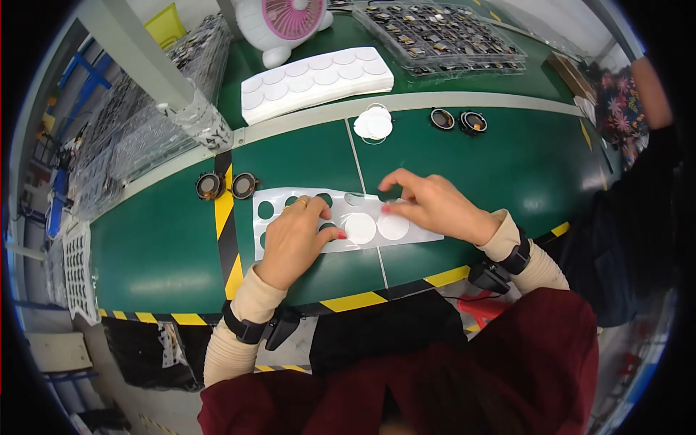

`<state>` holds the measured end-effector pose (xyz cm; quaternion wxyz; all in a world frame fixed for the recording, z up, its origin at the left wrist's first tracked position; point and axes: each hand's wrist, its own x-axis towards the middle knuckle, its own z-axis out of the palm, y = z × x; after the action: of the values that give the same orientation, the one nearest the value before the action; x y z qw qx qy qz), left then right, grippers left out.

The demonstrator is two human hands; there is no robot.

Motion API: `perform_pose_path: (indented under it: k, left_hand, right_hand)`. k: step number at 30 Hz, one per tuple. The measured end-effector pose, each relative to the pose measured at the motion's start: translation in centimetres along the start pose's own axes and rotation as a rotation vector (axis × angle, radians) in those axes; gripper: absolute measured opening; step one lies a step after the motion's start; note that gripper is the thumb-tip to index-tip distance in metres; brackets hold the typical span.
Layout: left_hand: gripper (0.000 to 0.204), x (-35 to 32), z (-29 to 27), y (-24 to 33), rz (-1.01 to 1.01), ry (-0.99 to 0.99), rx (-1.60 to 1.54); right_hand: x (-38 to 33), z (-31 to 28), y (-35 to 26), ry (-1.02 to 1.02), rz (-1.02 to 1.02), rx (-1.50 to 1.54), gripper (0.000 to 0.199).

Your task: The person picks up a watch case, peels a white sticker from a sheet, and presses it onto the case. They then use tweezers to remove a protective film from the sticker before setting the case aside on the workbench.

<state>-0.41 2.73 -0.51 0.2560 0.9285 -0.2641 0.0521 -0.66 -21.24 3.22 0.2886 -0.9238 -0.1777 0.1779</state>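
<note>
A white backing sheet (341,243) lies on the green bench in front of me. Two white round stickers (360,228) sit side by side on its right half, while green bench shows through several round holes at its left. My left hand (293,235) rests on the sheet's left part, thumb and forefinger apart, the thumb tip beside the left sticker. Over the sheet's right end hovers my right hand (438,206), its thumb and forefinger curled with a gap between them. Clear film glints near those fingertips; whether they touch it, I cannot tell.
Two small round speakers (244,185) stand left of the sheet, two more (473,122) at the far right. A pile of white discs (375,124) lies beyond the sheet. Behind the rail are a stack of sticker sheets (315,80), a fan (290,25) and parts trays (442,36).
</note>
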Motion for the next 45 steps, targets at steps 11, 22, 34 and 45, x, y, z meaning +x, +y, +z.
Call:
perform_pose_path:
  k: [11,22,34,45]
  left_hand:
    - [0.03,0.2,-0.6,-0.4,-0.061,-0.118,-0.043]
    - [0.026,1.2,-3.0,-2.1,-0.082,0.011,0.201]
    - [0.031,4.7,-7.4,-7.1,-0.403,-0.231,0.31]
    - [0.034,4.9,-1.6,-2.3,-0.493,-0.282,-1.83]
  right_hand:
    - [-0.7,0.2,-1.1,-0.188,-0.513,0.115,0.04]
    - [-1.1,-2.7,0.8,0.569,-0.604,0.405,0.014]
    - [2.0,0.4,-1.7,0.042,-0.032,1.214,0.01]
    - [4.7,1.9,0.1,0.1,-0.001,1.566,0.02]
